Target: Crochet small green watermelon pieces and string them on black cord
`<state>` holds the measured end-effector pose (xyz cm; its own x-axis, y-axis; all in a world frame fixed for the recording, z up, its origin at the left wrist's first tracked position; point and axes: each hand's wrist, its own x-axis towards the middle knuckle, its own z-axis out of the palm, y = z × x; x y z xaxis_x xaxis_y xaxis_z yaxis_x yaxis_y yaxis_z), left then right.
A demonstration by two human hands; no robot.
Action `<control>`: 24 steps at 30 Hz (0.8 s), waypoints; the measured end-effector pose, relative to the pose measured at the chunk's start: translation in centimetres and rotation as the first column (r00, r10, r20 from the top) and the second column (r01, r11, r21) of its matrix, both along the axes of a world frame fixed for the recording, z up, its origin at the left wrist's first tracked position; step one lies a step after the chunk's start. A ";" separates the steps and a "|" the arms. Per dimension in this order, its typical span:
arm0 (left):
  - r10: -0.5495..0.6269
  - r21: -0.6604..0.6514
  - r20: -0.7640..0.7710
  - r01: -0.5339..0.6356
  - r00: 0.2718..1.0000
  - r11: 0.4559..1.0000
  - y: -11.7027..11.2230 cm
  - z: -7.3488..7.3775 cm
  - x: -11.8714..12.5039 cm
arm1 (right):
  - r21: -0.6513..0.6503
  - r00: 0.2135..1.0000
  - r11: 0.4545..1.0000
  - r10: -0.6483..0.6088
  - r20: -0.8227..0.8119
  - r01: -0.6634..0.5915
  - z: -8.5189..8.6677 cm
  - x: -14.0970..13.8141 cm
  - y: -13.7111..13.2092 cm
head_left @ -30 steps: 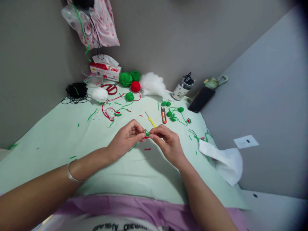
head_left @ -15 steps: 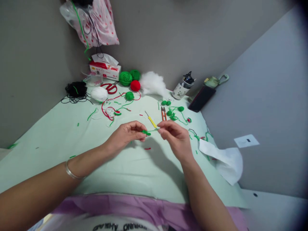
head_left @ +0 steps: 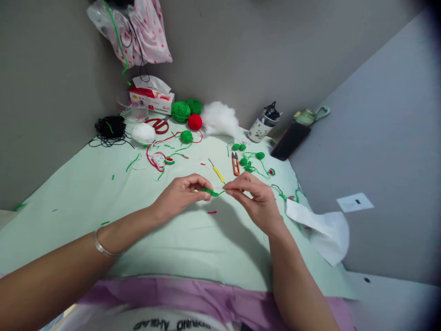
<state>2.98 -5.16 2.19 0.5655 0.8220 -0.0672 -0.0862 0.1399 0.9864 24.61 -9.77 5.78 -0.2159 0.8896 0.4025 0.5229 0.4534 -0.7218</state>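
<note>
My left hand (head_left: pixel 184 193) pinches a small green crocheted piece (head_left: pixel 211 191) between thumb and fingers, over the middle of the table. From its right end a short strand of green yarn (head_left: pixel 221 192) runs to my right hand (head_left: pixel 253 197), whose thumb and fingertips are closed on it. A crochet hook (head_left: pixel 218 174) with a yellow handle lies on the table just beyond my right fingertips. Orange thread snips (head_left: pixel 235 164) rest to the right of the hook. Part of the crocheted piece is hidden by my left fingers.
Yarn balls in green (head_left: pixel 181 111), red (head_left: pixel 195 122), white (head_left: pixel 143 133) and black (head_left: pixel 110 128) stand at the back, with red-handled scissors (head_left: pixel 160 126), white stuffing (head_left: pixel 219 118) and a tissue box (head_left: pixel 151 101). Small green pieces (head_left: pixel 260 156), a pen jar (head_left: pixel 260 128) and white sheet (head_left: pixel 329 234) lie rightward.
The green strand, straight before, now sags slightly between my hands. The crocheted piece has turned a little, and my right hand has shifted slightly.
</note>
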 end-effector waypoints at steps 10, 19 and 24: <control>-0.040 0.042 -0.024 0.041 0.999 0.998 0.0 -0.3 -0.2 | 0.086 0.983 0.996 0.007 0.182 -0.023 -0.4 -0.1 -0.1; -0.048 0.068 -0.023 0.050 0.999 0.996 0.0 -0.3 -0.1 | 0.089 0.976 0.996 -0.006 0.218 -0.014 -0.2 0.1 -0.2; -0.060 0.064 -0.021 0.061 0.998 0.996 0.0 -0.3 -0.1 | 0.081 0.978 0.996 0.008 0.210 -0.026 -0.4 0.0 -0.2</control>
